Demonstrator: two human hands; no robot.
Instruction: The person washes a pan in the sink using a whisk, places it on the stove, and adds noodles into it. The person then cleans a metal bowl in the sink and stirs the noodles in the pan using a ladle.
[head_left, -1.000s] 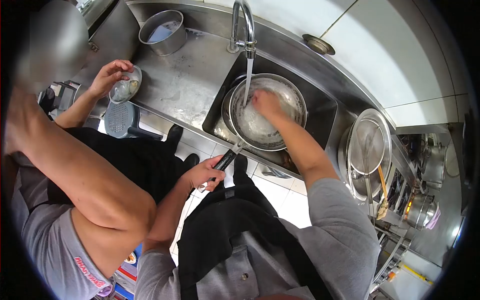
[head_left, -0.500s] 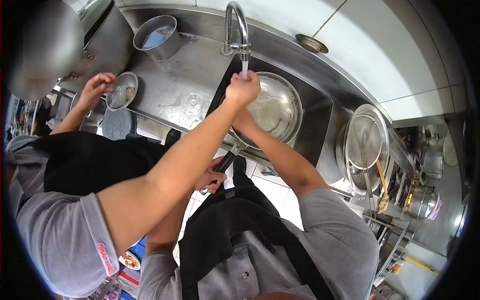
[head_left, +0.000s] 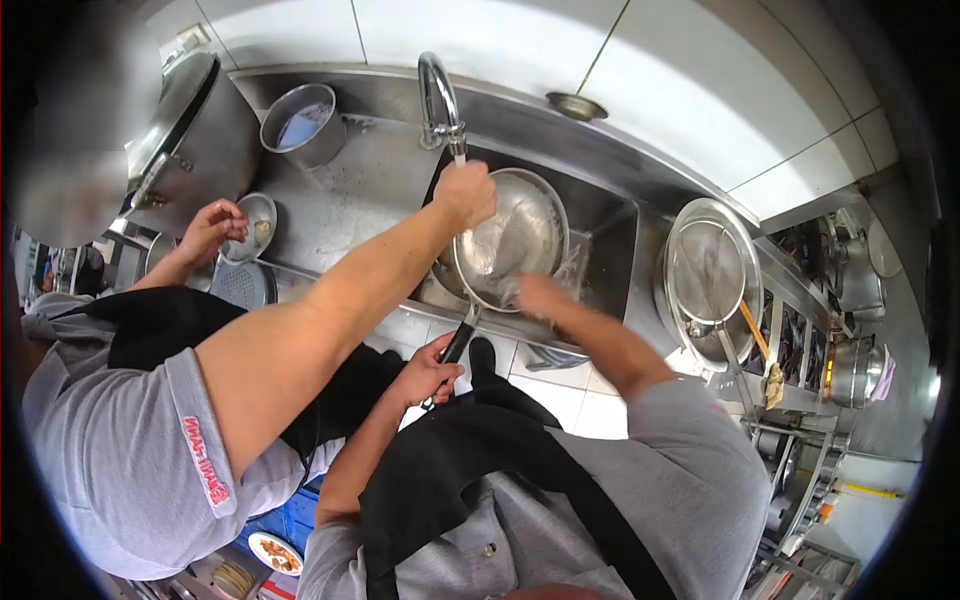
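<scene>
My left hand [head_left: 428,372] is wrapped round the black handle [head_left: 459,342] of a metal pan [head_left: 515,235], tilted over the sink [head_left: 607,262]. My right hand [head_left: 541,298] is at the pan's near right rim, blurred, with water splashing beside it; its fingers are too smeared to read. A co-worker's hand [head_left: 467,192] is closed under the running faucet [head_left: 440,95], above the pan's left edge. The co-worker's other hand [head_left: 213,228] is at a small metal bowl [head_left: 256,225] with something pale inside.
A round metal container [head_left: 303,127] stands on the counter at the back left, near a large pot [head_left: 205,135]. Strainers [head_left: 708,270] rest on a basin to the right. The co-worker's arm crosses in front on the left. A plate of food [head_left: 276,553] is low down.
The co-worker's arm has reached across to the faucet. My right hand has moved from inside the pan to its near right rim. The pan tilts more, and water splashes at its right.
</scene>
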